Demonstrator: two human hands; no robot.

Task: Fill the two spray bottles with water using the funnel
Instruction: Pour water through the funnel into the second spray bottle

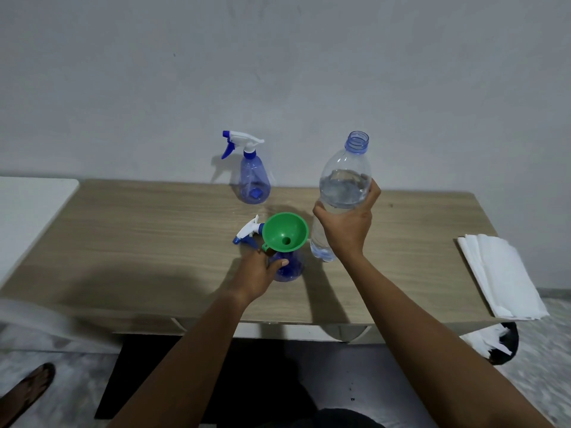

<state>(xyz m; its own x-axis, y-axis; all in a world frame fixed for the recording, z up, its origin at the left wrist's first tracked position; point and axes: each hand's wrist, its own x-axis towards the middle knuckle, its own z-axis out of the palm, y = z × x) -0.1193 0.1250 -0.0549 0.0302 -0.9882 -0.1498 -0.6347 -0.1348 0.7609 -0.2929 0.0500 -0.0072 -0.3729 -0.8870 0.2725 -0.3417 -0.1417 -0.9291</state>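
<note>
A green funnel [285, 232] stands in the neck of a blue spray bottle [290, 270] near the middle of the wooden table [139, 242]. My left hand [258, 278] grips that bottle's body from the left. Its removed white and blue spray head [248, 234] lies just behind the funnel. My right hand [344, 225] holds an uncapped clear water bottle [343, 186] upright, lifted to the right of the funnel, roughly two-thirds full. A second blue spray bottle [253, 180] with its spray head on stands at the back of the table by the wall.
A stack of white paper towels [503, 276] lies on the table's right end, overhanging the edge. A white surface [27, 205] adjoins the table on the left. A sandalled foot [27, 390] shows on the floor at the lower left.
</note>
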